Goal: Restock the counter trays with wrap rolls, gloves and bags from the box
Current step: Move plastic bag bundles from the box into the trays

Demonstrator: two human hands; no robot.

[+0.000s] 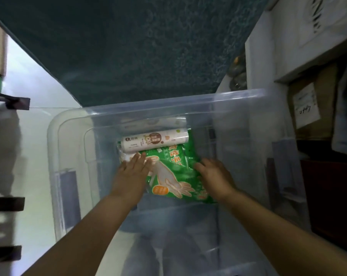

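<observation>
I look down into a clear plastic box [73, 124]. On its bottom lies a green pack of gloves [174, 166], and a white wrap roll [154, 141] lies across the pack's far end. My left hand [131, 174] lies with straight fingers on the pack's left edge, fingertips close to the roll. My right hand [213, 176] has its fingers curled over the pack's right edge and grips it. Something white shows under the roll's left end; I cannot tell what it is.
The box stands on a pale floor next to a dark teal mat [128, 46]. White foam boxes [288, 36] and a cardboard carton [312, 104] stand close on the right. Dark shelf edges [11, 102] stick out on the left.
</observation>
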